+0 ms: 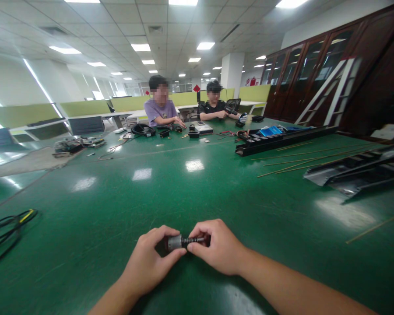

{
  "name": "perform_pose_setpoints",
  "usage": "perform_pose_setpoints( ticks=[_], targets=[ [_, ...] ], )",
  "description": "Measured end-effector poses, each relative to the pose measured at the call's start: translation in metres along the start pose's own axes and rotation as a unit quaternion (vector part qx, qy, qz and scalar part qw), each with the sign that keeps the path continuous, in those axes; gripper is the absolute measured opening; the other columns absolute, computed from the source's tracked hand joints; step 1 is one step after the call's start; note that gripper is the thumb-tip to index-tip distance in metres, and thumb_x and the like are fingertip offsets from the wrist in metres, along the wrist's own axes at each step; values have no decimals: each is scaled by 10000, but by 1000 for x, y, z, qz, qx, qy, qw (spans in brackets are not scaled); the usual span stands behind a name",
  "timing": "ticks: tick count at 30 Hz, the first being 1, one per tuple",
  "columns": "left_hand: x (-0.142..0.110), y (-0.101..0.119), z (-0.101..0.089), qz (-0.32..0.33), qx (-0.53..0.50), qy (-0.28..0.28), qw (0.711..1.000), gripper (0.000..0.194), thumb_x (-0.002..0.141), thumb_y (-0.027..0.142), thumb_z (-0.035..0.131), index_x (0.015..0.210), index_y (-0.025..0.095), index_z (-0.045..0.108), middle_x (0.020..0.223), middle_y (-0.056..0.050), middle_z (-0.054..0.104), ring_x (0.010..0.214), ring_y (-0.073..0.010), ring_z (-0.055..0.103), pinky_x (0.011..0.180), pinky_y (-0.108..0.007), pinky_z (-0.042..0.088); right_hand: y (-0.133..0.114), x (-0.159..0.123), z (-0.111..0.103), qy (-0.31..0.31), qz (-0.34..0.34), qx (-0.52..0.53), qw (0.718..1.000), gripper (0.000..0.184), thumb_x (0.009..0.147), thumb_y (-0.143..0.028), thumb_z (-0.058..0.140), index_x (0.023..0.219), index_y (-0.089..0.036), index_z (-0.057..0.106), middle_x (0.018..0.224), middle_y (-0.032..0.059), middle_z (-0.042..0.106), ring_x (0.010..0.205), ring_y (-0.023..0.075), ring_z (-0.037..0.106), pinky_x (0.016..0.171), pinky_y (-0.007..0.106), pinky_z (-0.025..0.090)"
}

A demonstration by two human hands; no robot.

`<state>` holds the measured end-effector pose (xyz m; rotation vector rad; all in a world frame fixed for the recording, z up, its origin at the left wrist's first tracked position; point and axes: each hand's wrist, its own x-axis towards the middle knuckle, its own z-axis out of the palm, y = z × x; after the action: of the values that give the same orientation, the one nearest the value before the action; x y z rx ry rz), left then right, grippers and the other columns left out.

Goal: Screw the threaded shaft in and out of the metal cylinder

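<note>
My left hand point(153, 256) grips a short silver metal cylinder point(175, 243) between thumb and fingers, just above the green table. From the cylinder's right end a thin, ridged metal shaft point(192, 240) sticks out, lying about level. My right hand point(218, 247) pinches this shaft near its outer end, its thumb and index finger close to the left hand's fingertips. Whether the shaft and cylinder are one piece or two cannot be made out. Fingers hide the cylinder's far left end and part of the shaft's tip.
A black cable coil point(11, 232) lies at the left. Long black metal channels point(282, 142) and thin brass-coloured rods point(292, 166) lie to the right. Across the green table point(170, 188) sit two people among small parts; one holds a power drill point(230, 110).
</note>
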<state>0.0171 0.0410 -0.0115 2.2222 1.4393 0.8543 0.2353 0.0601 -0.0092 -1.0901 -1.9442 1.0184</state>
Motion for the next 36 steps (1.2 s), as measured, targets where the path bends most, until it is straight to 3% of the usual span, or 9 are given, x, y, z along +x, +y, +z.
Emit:
perform_pose_setpoints(
  ticks=[36],
  targets=[
    [4, 4, -4, -26, -57, -11, 998, 206, 806, 330, 738, 970, 223, 673, 854, 6, 721, 777, -173, 676, 710, -257, 487, 1, 0, -1, 27, -25, -35, 999, 65, 724, -167, 711, 782, -179, 738, 651, -5, 658, 597, 132, 574, 574, 228, 390]
  ],
)
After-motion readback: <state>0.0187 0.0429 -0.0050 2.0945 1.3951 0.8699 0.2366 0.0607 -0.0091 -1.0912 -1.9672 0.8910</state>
